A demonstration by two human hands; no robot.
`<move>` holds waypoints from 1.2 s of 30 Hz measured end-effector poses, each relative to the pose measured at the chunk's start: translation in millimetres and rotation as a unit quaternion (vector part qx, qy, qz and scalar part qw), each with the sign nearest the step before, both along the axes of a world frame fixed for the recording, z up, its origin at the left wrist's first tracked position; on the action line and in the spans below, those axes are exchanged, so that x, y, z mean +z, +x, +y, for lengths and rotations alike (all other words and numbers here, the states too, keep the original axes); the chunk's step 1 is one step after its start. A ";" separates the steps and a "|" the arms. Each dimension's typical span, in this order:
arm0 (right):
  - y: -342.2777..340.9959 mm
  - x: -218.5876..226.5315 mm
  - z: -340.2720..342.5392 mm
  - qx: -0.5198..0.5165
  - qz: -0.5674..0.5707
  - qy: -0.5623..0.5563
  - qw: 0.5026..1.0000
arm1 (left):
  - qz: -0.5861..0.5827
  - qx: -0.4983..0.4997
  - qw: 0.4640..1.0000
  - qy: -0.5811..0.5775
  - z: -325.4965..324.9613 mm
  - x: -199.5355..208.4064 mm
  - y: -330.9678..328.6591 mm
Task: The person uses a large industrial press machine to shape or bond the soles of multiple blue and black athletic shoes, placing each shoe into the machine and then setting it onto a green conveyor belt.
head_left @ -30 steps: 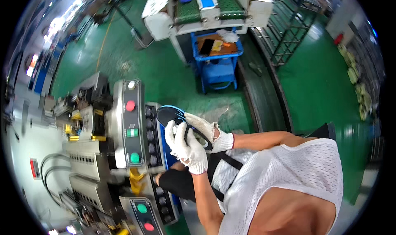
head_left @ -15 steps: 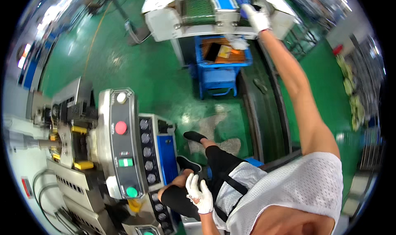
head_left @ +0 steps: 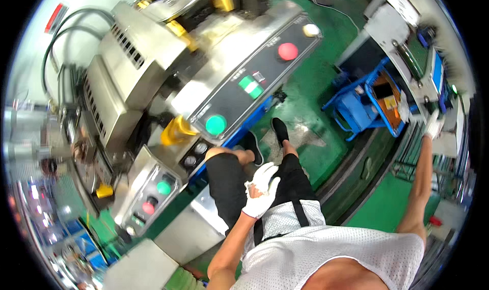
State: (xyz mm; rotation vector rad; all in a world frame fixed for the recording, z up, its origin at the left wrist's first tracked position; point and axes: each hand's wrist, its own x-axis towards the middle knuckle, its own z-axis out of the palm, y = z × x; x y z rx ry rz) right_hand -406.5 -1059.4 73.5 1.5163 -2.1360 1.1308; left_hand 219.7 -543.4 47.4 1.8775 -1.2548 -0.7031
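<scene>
My left hand [head_left: 263, 189] wears a white glove that leaves part of the palm bare. It hovers over my lap with the fingers stretched out and holds nothing. Far to the right, my right hand [head_left: 433, 127], also in a white glove, reaches out on a long arm to the end of a small conveyor [head_left: 409, 63] with a green belt. A small dark object [head_left: 431, 107] lies just beyond its fingertips. Whether the fingers grip it is too small and blurred to tell.
Left of me stands a metal machine with a control panel [head_left: 265, 76] bearing red, green and white buttons. A smaller button box [head_left: 147, 198] sits nearer. A blue cart [head_left: 359, 109] with a brown-lined tray stands below the conveyor. Dark rails [head_left: 374, 162] cross the green floor.
The view has swung left, so the machine fills more of it and the conveyor sits farther right. My right arm stays stretched toward the conveyor; my left hand stays near my lap, fingers extended.
</scene>
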 end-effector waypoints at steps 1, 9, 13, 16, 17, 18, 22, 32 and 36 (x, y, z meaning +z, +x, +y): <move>45.7 -35.5 35.5 0.011 0.006 0.001 1.000 | -0.014 0.011 0.999 -0.027 6.4 1.2 0.3; 364.6 -163.4 280.3 0.373 -0.220 0.430 0.792 | -0.001 0.214 0.973 -0.087 138.6 10.6 27.4; 452.0 -115.9 325.6 0.561 0.151 0.437 0.686 | -0.062 0.418 0.906 -0.029 251.7 -2.0 32.8; 464.8 -119.3 300.8 0.638 0.246 0.423 0.595 | -0.038 0.611 0.790 0.010 368.7 -45.0 21.5; 484.2 -97.6 308.2 0.593 0.230 0.507 0.583 | -0.097 0.636 0.758 0.108 412.9 -47.3 10.6; 482.8 -102.6 293.3 0.588 0.202 0.527 0.580 | -0.121 0.671 0.720 0.129 463.7 -59.5 -2.0; 497.3 -68.6 266.2 0.521 0.388 0.476 0.592 | -0.229 0.684 0.602 0.344 632.5 -55.3 -52.5; 548.2 -63.2 261.9 0.577 0.331 0.491 0.562 | 0.076 0.634 0.405 0.654 792.4 -72.3 -125.6; 560.5 -42.5 313.7 0.586 0.324 0.490 0.558 | 0.137 0.629 0.472 0.602 704.4 -13.5 -73.6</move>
